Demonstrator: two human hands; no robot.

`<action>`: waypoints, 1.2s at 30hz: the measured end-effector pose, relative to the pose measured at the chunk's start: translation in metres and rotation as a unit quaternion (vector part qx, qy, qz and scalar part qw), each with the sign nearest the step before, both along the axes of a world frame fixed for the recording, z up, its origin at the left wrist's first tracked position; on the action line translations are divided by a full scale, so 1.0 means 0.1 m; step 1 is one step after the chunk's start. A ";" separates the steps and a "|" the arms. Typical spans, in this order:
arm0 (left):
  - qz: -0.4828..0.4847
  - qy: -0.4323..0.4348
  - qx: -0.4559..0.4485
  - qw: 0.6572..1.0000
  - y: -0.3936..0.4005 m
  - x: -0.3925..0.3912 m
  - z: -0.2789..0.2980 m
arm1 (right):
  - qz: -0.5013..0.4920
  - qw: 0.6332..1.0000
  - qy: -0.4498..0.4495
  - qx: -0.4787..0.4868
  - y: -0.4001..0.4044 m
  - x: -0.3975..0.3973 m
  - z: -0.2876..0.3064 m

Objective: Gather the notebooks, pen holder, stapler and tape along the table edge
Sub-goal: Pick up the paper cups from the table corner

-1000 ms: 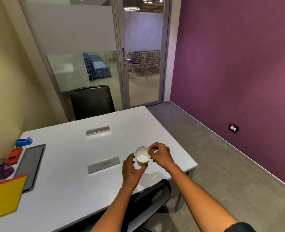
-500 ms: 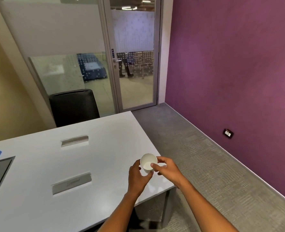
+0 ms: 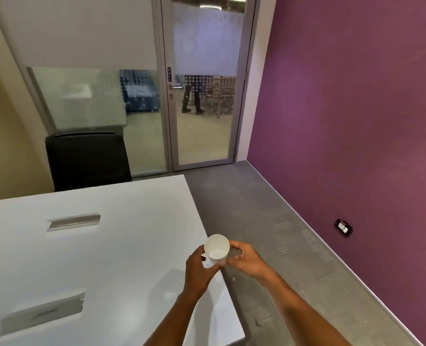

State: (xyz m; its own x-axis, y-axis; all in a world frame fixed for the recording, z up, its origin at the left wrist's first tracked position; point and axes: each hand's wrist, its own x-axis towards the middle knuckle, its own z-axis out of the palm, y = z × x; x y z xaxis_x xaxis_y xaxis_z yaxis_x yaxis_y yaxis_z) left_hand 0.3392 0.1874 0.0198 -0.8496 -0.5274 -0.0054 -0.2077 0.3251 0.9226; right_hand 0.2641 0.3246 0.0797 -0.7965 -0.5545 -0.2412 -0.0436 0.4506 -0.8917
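Notebooks, pen holder, stapler and tape are not in sight right now. What you hold is a small white paper cup [image 3: 216,249], open at the top. Your left hand [image 3: 199,270] wraps around its lower side from the left, with the fingers [image 3: 213,270] curled under and around it. Your right hand [image 3: 244,260] pinches the cup's right side, thumb and fingers closed on it. So both hands are gripping the cup. You hold it up above the right edge of the white counter [image 3: 87,258], near its close corner. Two gray slots [image 3: 73,221] sit flat in the counter top. A black chair [image 3: 87,158] stands at the far side of the counter, by the glass door [image 3: 203,96].
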 end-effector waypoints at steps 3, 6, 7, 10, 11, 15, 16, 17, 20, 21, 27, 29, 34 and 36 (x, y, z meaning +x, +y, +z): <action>0.032 -0.003 0.013 0.999 -0.07 -0.19 -0.03 | 0.016 0.999 0.008 0.032 -0.16 -0.30 -0.14; 0.067 -0.009 0.035 0.997 -0.20 -0.38 -0.09 | 0.048 0.997 0.007 0.053 -0.38 -0.61 -0.26; 0.079 -0.010 0.037 0.996 -0.24 -0.42 -0.10 | 0.063 0.997 0.005 0.052 -0.45 -0.68 -0.31; 0.126 -0.016 0.043 0.991 -0.37 -0.55 -0.20 | 0.122 0.991 0.001 0.049 -0.69 -0.93 -0.48; 0.138 -0.021 0.044 0.989 -0.41 -0.59 -0.23 | 0.140 0.989 0.001 0.049 -0.77 -1.01 -0.54; 0.191 -0.035 0.023 0.981 -0.57 -0.73 -0.23 | 0.215 0.975 0.005 0.049 -1.11 -1.35 -0.70; 0.209 -0.033 0.023 0.977 -0.62 -0.76 -0.21 | 0.233 0.971 0.007 0.050 -1.22 -1.42 -0.72; 0.223 -0.032 0.023 0.974 -0.64 -0.77 -0.19 | 0.248 0.967 0.010 0.052 -1.31 -1.48 -0.74; 0.279 -0.037 0.023 0.959 -0.74 -0.76 -0.17 | 0.319 0.945 0.018 0.065 -1.62 -1.59 -0.79; 0.298 -0.038 0.022 0.954 -0.76 -0.73 -0.18 | 0.344 0.936 0.023 0.064 -1.72 -1.60 -0.81; 0.412 -0.056 0.028 0.909 -0.91 -0.43 -0.32 | 0.464 0.883 0.043 0.053 -2.26 -1.43 -0.89; 0.448 -0.064 0.040 0.891 -0.97 -0.30 -0.40 | 0.495 0.866 0.040 0.053 -2.42 -1.29 -0.95; 0.520 -0.069 0.067 0.849 -1.16 0.02 -0.64 | 0.541 0.838 0.037 0.056 -2.82 -0.91 -1.21; 0.541 -0.067 0.075 0.835 -1.27 0.13 -0.74 | 0.548 0.834 0.030 0.063 -2.97 -0.76 -1.35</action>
State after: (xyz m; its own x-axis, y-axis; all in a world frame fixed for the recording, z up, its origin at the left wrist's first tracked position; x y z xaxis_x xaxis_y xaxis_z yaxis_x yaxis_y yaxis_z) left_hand 0.3524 0.0606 -0.0544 0.1365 -0.9709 -0.1966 -0.4093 -0.2360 0.8814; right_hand 0.1884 0.0275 -0.0554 0.1590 -0.9302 -0.3308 -0.5337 0.2010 -0.8215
